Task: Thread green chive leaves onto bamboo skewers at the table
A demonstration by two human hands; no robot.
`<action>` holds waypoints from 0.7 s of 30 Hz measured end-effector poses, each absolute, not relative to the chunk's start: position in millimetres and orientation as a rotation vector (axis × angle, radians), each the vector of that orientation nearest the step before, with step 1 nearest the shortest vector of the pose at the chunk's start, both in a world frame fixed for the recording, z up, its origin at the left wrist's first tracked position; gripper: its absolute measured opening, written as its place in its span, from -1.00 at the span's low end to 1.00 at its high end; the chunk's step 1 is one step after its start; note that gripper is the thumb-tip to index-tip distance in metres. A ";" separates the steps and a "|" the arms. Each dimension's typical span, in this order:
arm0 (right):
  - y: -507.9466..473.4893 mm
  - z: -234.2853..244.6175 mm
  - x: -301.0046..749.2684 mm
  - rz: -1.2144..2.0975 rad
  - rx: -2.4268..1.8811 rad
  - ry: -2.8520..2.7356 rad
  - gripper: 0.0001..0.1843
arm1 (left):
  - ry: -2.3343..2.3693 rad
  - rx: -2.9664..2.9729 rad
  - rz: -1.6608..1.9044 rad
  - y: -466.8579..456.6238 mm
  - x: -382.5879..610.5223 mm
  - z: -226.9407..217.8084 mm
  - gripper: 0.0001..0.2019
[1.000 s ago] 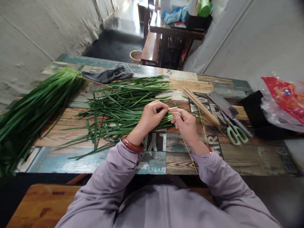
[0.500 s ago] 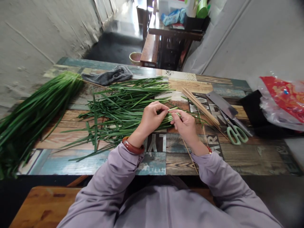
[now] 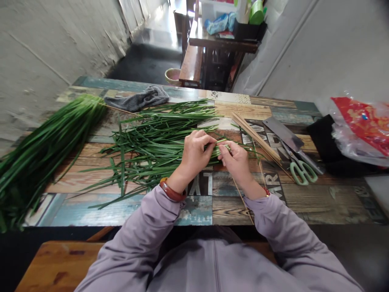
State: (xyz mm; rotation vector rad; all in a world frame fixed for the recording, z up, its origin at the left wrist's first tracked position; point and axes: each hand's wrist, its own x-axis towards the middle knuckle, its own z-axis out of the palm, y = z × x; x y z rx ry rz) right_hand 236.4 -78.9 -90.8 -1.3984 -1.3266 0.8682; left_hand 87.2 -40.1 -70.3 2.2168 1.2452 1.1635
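My left hand (image 3: 196,152) is closed, thumb and forefinger pinching pale stem ends of garlic chives. Facing it, my right hand (image 3: 237,163) grips a small row of the same white-green ends, its fingertips almost meeting the left ones. Whether a thin stick runs through those ends is hidden by the fingers. Loose garlic chives (image 3: 161,138) lie spread across the table beyond and left of my hands, leaves pointing left. A thick bunch of chives (image 3: 54,142) rests at the far left. Thin bamboo skewers (image 3: 257,137) lie in a pile just right of my right hand.
Right of the skewers are a cleaver (image 3: 283,130) and green-handled scissors (image 3: 300,172). Farther right sits a red and clear plastic bag (image 3: 361,125) by a black one. A grey cloth (image 3: 142,98) lies at the table's back edge. A second table (image 3: 223,44) stands beyond.
My left wrist has shifted slightly right and turned a little. Both hands keep their pinch on the chive ends, and the things on the table lie as before.
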 end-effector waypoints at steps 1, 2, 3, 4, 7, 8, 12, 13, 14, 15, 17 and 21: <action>-78.5 -92.0 236.5 0.883 -1.395 -1.310 -0.66 | 1.260 2.237 1.156 -40.6 87.9 -70.9 -0.89; -78.1 -93.0 236.6 0.903 -1.384 -1.287 -0.66 | 1.268 2.250 1.150 -41.0 88.4 -71.5 -0.88; -78.0 -93.7 236.5 0.927 -1.363 -1.263 -0.65 | 1.267 2.257 1.146 -41.1 88.7 -72.1 -0.88; -78.0 -94.1 236.4 0.947 -1.339 -1.242 -0.62 | 1.262 2.261 1.145 -41.0 88.7 -72.8 -0.87; -78.8 -93.6 235.8 0.970 -1.291 -1.230 -0.53 | 1.240 2.263 1.147 -39.9 88.0 -74.4 -0.86; -79.1 -93.3 235.6 0.968 -1.289 -1.239 -0.54 | 1.234 2.258 1.147 -39.4 87.7 -74.9 -0.86; -79.1 -93.5 235.0 0.973 -1.285 -1.231 -0.65 | 1.276 2.191 1.113 -37.9 87.0 -75.7 -0.86; -78.7 -94.0 234.9 0.973 -1.281 -1.225 -0.65 | 1.299 2.179 1.084 -37.7 86.8 -75.5 -0.86; -78.3 -94.7 234.8 0.972 -1.278 -1.222 -0.65 | 1.321 2.173 1.049 -37.5 86.6 -75.3 -0.85; -77.8 -95.4 234.7 0.968 -1.276 -1.222 -0.64 | 1.337 2.176 1.011 -37.4 86.3 -74.9 -0.84; -77.1 -96.9 234.8 0.957 -1.274 -1.226 -0.62 | 1.349 2.193 0.951 -37.4 85.5 -73.8 -0.84; -76.8 -99.0 235.7 0.937 -1.267 -1.252 -0.60 | 1.346 2.217 0.942 -37.8 84.6 -71.7 -0.84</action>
